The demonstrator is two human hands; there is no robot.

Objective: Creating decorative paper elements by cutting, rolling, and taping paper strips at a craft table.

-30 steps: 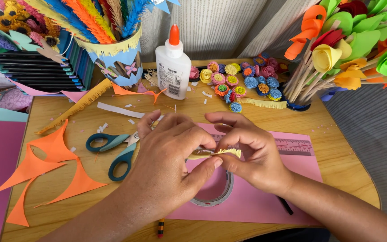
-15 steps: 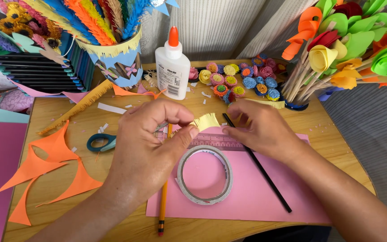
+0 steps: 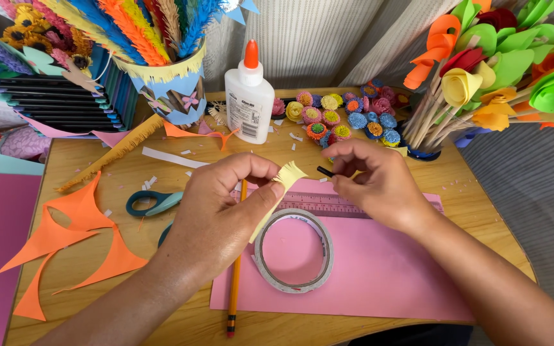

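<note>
My left hand pinches a pale yellow fringed paper strip, its rolled top fanning out above my thumb. My right hand grips a thin black stick, whose tip points left at the yellow roll, a short gap away. Both hands hover over a pink paper sheet. A roll of clear tape lies on that sheet below my hands. A yellow pencil runs under my left hand.
A white glue bottle stands at the back, beside several small rolled paper flowers. Teal scissors and orange paper scraps lie left. Paper flowers on sticks stand right, a feather-filled cup back left, a pink ruler mid-table.
My right hand lifted the black stick off the pink sheet and brought its tip near the yellow roll. My left hand kept the strip, shifting slightly right.
</note>
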